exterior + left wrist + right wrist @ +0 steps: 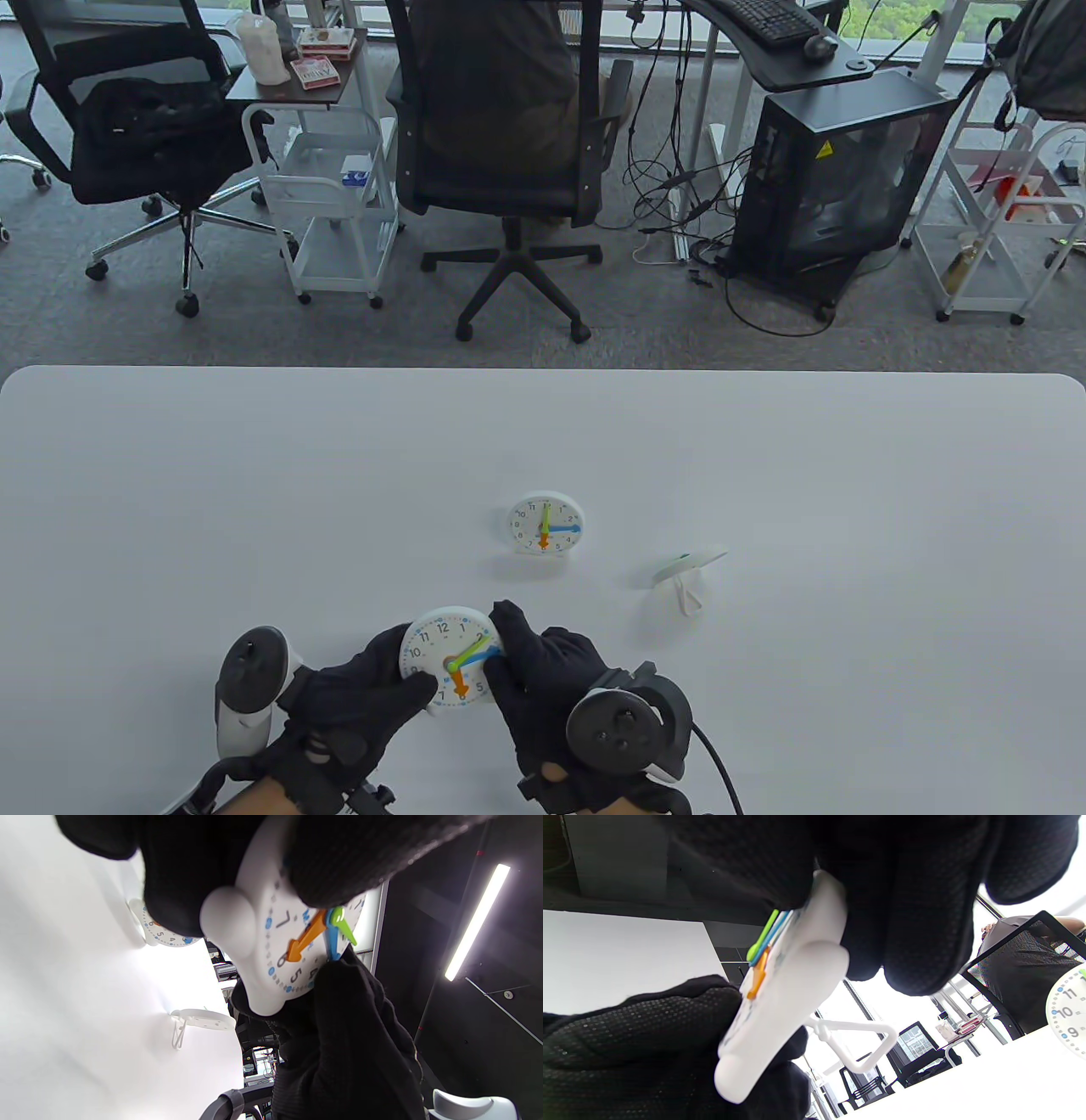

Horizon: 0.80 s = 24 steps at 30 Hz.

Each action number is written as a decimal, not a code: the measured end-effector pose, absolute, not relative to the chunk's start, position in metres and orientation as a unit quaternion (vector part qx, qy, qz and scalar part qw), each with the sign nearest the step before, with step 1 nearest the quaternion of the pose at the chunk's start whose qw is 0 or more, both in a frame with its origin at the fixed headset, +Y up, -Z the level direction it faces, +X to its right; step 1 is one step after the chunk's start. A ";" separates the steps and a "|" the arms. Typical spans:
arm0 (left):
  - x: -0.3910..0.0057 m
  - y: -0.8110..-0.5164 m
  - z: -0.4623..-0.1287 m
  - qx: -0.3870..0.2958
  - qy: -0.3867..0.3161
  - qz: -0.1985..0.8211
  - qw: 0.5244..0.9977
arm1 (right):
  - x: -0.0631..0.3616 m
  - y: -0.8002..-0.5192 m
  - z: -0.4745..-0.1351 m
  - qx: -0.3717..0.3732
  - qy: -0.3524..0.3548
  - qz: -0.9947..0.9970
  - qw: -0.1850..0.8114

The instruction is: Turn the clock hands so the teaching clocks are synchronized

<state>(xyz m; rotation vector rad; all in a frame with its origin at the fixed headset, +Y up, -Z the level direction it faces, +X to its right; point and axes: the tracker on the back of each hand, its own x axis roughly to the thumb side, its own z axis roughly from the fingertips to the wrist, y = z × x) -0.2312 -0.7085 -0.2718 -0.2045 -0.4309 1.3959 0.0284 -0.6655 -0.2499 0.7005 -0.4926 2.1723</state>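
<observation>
Both hands hold a white teaching clock (448,658) above the table's near edge. My left hand (365,692) grips its left rim, thumb on the face. My right hand (543,671) holds the right rim, fingertips at the tips of the blue and green hands. Its orange hand points near 6; the blue and green ones point toward 2. The left wrist view shows this clock (275,942) close up, the right wrist view shows it (785,984) edge-on. A second clock (546,525) stands mid-table, green hand at 12, blue at 3, orange at 6.
A third clock (689,569) lies face down on its stand to the right of the standing one. The white table (254,509) spreads wide around them. Office chairs, carts and a computer tower stand beyond the far edge.
</observation>
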 end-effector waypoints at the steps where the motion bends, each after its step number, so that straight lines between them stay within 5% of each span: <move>1: -0.231 -0.708 -0.272 -0.090 -0.197 0.634 0.742 | 0.029 -0.666 -0.250 0.274 -0.190 0.853 0.401; 24: -0.229 -0.700 -0.268 -0.033 -0.241 0.540 0.805 | 0.031 -0.671 -0.254 0.243 -0.170 0.850 0.435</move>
